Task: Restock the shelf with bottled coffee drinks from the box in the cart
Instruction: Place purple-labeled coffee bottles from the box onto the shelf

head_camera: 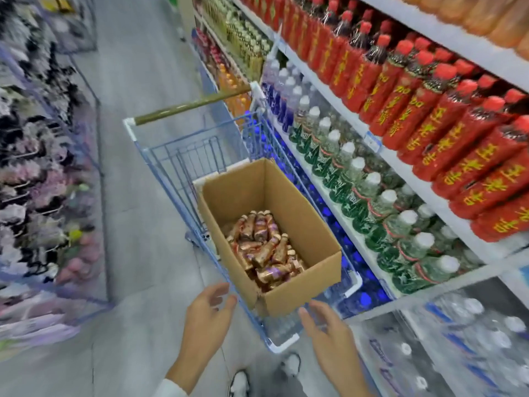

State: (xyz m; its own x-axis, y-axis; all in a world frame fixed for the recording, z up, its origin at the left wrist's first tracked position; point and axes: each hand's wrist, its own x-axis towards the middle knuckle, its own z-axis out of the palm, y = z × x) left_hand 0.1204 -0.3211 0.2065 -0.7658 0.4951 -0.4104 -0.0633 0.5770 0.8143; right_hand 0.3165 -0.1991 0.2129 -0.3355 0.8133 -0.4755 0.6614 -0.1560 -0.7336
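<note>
I see brown coffee bottles lying in a heap at the bottom of an open cardboard box, which sits in a blue wire cart. My left hand and right hand hover either side of the box's near corner, fingers loosely spread, holding nothing. Shelves of red, green and clear drink bottles run along the right.

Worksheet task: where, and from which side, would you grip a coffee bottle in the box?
Probably round the body of a topmost coffee bottle, from above: the bottles lie heaped on their sides, and the tall walls of the box block other sides.
</note>
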